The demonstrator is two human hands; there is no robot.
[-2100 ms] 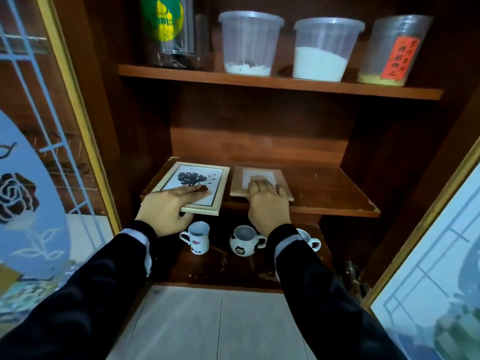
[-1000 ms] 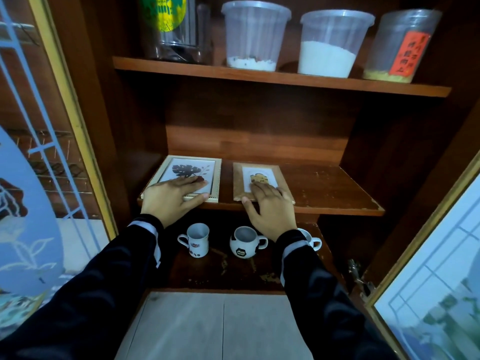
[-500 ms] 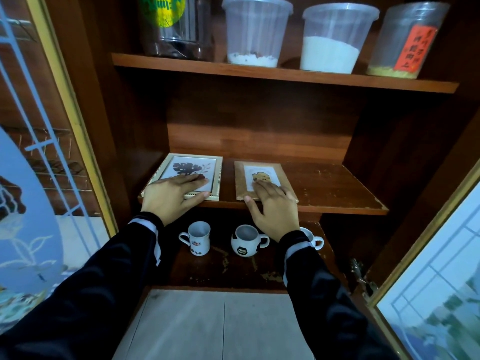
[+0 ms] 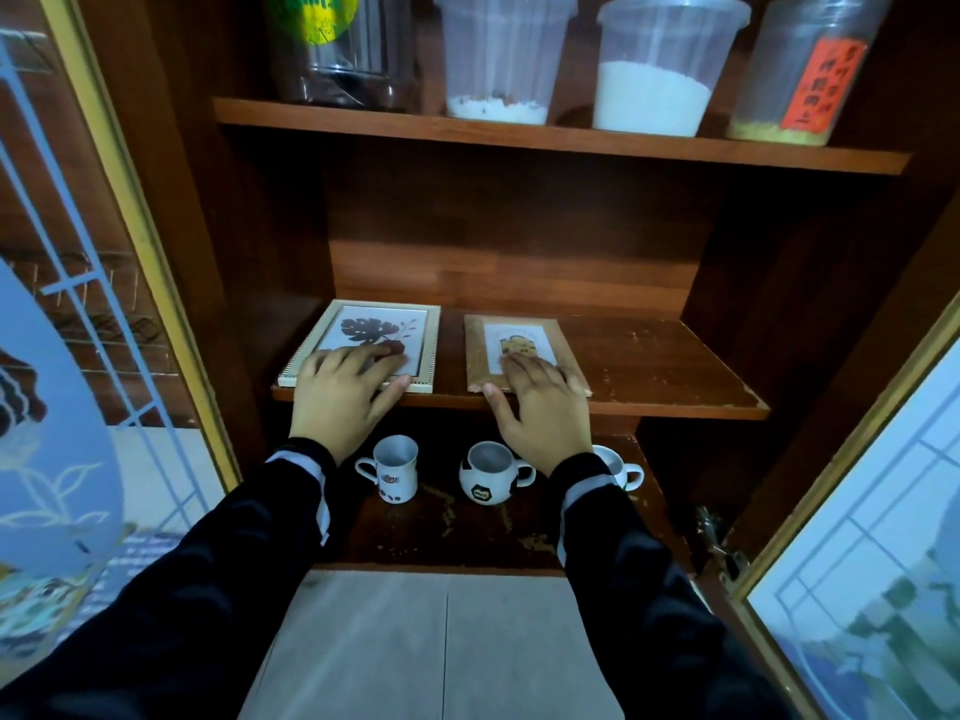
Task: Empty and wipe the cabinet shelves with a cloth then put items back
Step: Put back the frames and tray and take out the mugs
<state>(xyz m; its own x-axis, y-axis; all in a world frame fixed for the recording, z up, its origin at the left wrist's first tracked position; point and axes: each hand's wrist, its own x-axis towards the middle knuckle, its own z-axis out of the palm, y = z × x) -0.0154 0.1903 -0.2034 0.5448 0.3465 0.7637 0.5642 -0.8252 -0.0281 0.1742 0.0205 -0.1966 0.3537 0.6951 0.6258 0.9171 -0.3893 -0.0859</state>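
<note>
leaf frame (image 4: 383,331) pushed deeper in, right hand (image 4: 541,407) drawn back

Dark-brown wooden cabinet (image 4: 509,262), dim inside. Gold-framed glass door w/ frosted flower pattern (image 4: 62,356) open at left, 2nd gold-framed glass door (image 4: 872,537) at right. Pale grey tiled floor (image 4: 441,646) below.

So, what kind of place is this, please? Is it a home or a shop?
Probably a home, in front of a wooden cabinet with glass doors. Plastic tubs of powder stand on the top shelf, two picture frames lie on the middle one, and mugs stand below.
</note>
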